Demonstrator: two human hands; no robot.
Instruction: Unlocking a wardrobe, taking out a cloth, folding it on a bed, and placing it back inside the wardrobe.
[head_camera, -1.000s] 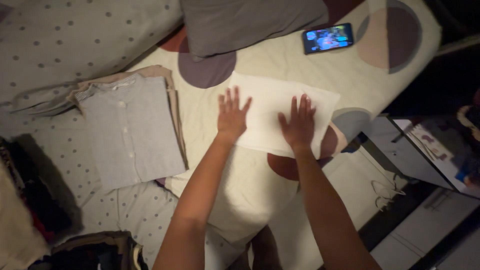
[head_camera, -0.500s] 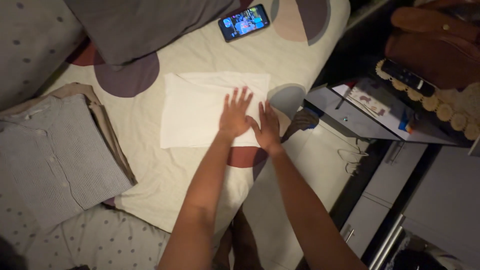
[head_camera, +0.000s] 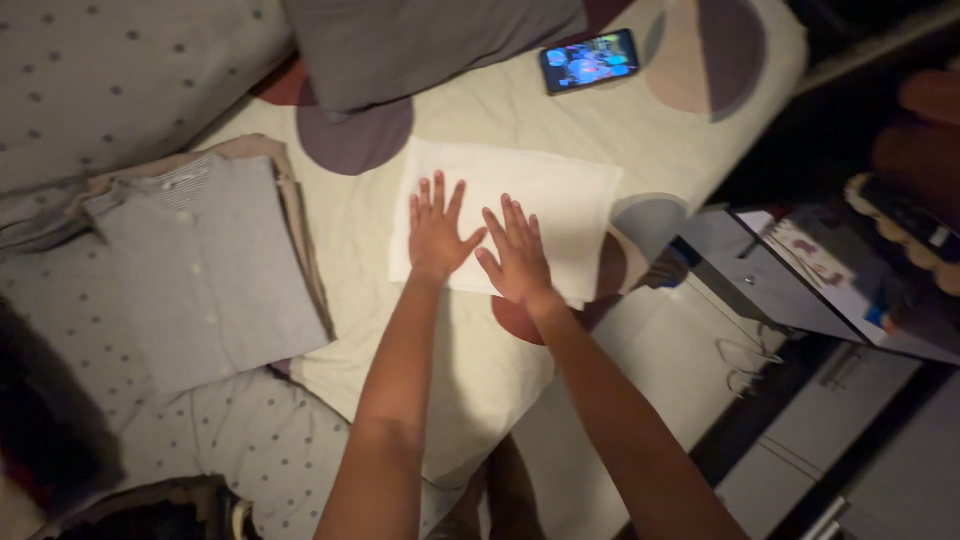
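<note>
Dim bedroom, view straight down onto a bed (head_camera: 480, 370) with a cream cover printed with large purple, grey and rust circles. Folded white cloth (head_camera: 560, 195) lies flat near the middle of the cover, a rectangle with its long side running from 9 to 3 o'clock.

Left hand (head_camera: 435, 232): palm down, fingers spread wide and straight, pressed flat on the cloth's 8 o'clock part. Nothing gripped.

Right hand (head_camera: 512, 255): palm down, fingers spread, flat on the cloth just at 3 o'clock of the left hand; thumbs nearly meet, a touch cannot be told. Wrist sits at the cloth's near edge. Nothing gripped.

Both forearms come in from 6 o'clock.

Around the cloth:
- Folded grey button shirt (head_camera: 215, 270) at 9 o'clock, set on a tan garment, well apart from the cloth.
- Grey pillow (head_camera: 420, 45) at 12 o'clock, near the cloth's far edge.
- Phone (head_camera: 590, 61) with lit screen at 1 o'clock, on the cover, apart from the cloth.
- Dotted grey bedding (head_camera: 120, 70) at 10 o'clock.
- Open drawer (head_camera: 800, 290) with papers at 3 o'clock, off the bed
</note>
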